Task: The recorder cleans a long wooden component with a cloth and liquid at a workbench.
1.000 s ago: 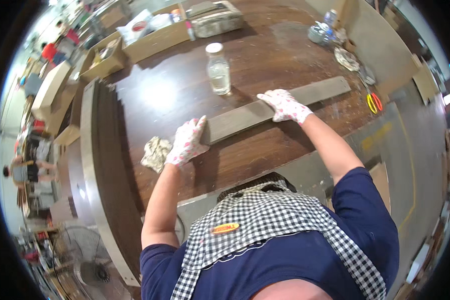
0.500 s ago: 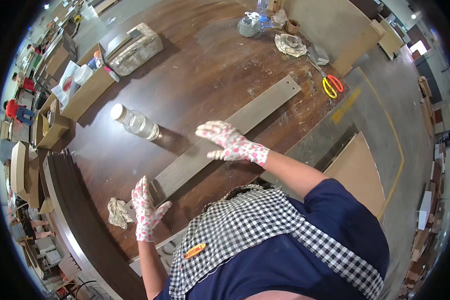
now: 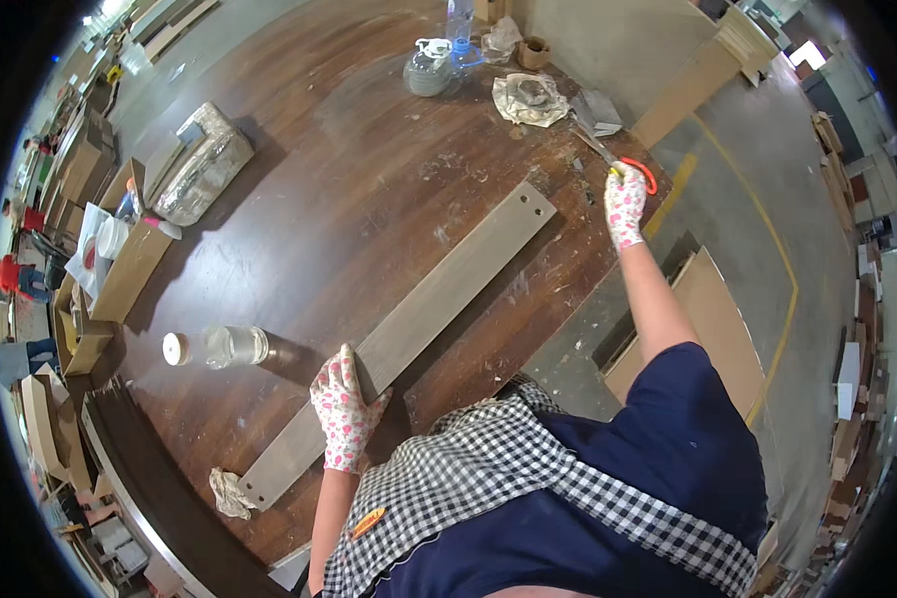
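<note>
Scissors at the right hand, grey-brown plank under the left hand

The gloved left hand lies open across the plank, fingers extended together and thumb spread away. It has not wrapped around anything; the flat spread suggests pressure that steadies the plank on the table. The plank runs slantwise beneath that hand: its longer part reaches up and to the right, with two holes at the far tip, and its shorter part goes down to the left. The hand bears off-centre, probably because that part is within easy reach of this arm.

The right hand is stretched out beyond the plank's far end, to the right, fingers bent at the scissors' handles. The red loop shows just past the fingertips and the blades point away, up and to the left; how firmly the fingers have closed cannot be told. The handles face the table's edge, presumably so they come readily to a hand from that side.

A capped clear bottle stands left of the left hand, apart from the plank, likely out of the way. Below and left of the same hand, a crumpled cloth sits at the plank's lower tip, seemingly handy for grabbing.
</note>
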{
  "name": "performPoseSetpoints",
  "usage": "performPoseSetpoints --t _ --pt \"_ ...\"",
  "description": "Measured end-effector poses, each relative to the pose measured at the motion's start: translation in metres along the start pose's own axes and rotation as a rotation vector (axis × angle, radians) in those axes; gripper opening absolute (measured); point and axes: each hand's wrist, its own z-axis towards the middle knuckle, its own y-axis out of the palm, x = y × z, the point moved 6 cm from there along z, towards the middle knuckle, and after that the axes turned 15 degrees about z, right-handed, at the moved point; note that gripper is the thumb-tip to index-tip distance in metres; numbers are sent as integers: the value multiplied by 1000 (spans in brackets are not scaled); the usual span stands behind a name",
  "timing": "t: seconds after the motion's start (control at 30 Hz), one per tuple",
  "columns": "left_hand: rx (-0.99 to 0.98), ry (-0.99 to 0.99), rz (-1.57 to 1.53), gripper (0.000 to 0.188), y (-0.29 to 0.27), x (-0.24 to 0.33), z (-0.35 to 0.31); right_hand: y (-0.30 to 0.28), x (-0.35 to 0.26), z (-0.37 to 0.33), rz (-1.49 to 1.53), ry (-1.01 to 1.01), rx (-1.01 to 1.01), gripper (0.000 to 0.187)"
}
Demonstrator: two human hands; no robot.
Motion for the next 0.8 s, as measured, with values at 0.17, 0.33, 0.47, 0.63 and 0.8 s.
performPoseSetpoints --t 0.17,0.33,0.47,0.63,0.8 --pt "49 35 -1 99 0 3 6 0 -39 -8 345 50 -193 23" --pt "27 4 12 97 -5 3 9 -3 -10 -44 282 238 -125 27" --pt "31 17 -8 98 -3 6 9 6 16 -21 -123 -57 -116 34" --pt "27 9 -12 99 0 3 6 39 5 -3 -432 89 -506 26" --pt "51 1 -11 97 0 -2 3 19 -38 -26 -30 349 -506 20"
